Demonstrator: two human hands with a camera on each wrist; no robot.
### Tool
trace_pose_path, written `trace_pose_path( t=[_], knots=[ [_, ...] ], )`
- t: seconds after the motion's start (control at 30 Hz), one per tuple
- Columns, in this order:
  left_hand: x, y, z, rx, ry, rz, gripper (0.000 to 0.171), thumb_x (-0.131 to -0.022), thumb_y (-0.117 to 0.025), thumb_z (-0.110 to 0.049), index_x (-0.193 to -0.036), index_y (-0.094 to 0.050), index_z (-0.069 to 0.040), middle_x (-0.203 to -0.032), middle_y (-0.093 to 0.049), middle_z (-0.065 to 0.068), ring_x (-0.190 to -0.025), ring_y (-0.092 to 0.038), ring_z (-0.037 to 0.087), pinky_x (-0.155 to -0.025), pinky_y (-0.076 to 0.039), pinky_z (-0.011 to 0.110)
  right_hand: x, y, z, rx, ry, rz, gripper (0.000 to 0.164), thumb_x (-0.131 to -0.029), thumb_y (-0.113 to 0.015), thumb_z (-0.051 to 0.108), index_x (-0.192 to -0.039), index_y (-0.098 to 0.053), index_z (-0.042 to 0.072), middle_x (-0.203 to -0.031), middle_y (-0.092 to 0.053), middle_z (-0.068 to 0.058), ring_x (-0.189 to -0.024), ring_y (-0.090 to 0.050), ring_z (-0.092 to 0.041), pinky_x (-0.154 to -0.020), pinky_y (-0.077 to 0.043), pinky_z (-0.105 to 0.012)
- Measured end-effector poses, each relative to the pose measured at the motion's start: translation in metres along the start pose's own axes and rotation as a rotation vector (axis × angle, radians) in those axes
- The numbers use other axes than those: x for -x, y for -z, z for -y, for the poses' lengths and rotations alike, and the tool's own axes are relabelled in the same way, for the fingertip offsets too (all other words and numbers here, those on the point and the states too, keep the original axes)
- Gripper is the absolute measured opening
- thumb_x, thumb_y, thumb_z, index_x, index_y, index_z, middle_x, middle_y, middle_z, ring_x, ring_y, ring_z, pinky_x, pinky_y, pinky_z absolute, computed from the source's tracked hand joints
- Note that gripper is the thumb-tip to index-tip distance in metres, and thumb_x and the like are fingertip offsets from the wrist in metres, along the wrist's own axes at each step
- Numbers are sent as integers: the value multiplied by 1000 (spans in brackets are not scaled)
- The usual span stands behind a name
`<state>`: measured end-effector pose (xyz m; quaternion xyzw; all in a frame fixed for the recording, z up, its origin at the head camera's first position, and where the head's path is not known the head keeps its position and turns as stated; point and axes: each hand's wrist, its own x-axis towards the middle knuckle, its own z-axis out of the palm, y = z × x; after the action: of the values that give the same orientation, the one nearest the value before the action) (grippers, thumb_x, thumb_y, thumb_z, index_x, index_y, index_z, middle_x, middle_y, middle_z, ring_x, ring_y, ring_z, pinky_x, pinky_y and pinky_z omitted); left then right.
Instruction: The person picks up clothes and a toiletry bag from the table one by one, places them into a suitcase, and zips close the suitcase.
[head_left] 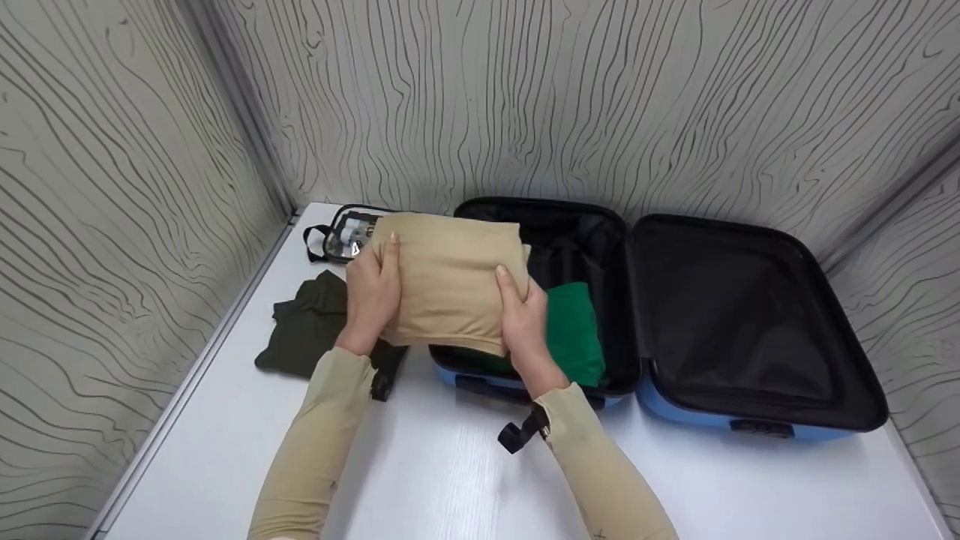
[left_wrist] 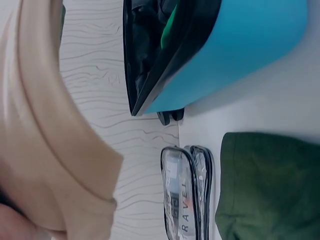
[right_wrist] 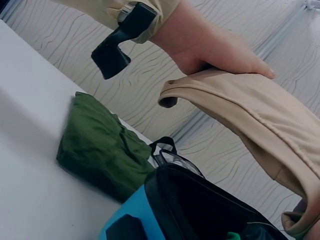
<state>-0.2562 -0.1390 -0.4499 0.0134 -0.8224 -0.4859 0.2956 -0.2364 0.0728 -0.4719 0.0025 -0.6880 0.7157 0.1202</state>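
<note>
White table (head_left: 442, 465), squiggly-lined walls (head_left: 525, 97) — left hand (head_left: 373, 291) and right hand (head_left: 526, 321) both grip folded tan fabric (head_left: 454, 281), thumbs (head_left: 391, 253) on top.

In the left wrist view, the capitals RAVEL run upward along the black-edged clear pouch (left_wrist: 186, 200); smaller marks on the dark-banded contents (left_wrist: 174, 200) inside are too blurred to read

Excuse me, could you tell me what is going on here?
Someone holds a folded beige cloth above the white table, left grip and right grip at opposite sides. A blue suitcase lies open, with a bright green cloth inside. To its left, a dark green garment and a clear pouch rest on the table.
</note>
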Motion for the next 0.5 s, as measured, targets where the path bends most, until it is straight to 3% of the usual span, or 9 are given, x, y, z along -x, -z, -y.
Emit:
trace_pose_path(
  t=[0.2,0.5],
  knots=[
    [4,-9,-3,30,-14,30,38,-109,-47,-35,-81,-53,-10,-62,-43,4,-57,-44,22,-57,-38,36,-2,11,0,-14,15,12,34,-103,-61,38,-104,-68,5,-80,-59,-12,-74,-57,-27,-70,-48,-35],
    [6,-21,-8,28,-24,81,37,-110,-45,-36,-85,-53,-10,-61,-44,4,-54,-41,21,-53,-35,36,-5,24,1,-26,-6,-20,34,-104,-61,39,-105,-67,5,-84,-60,-12,-77,-58,-26,-72,-49,-35]
  ],
)
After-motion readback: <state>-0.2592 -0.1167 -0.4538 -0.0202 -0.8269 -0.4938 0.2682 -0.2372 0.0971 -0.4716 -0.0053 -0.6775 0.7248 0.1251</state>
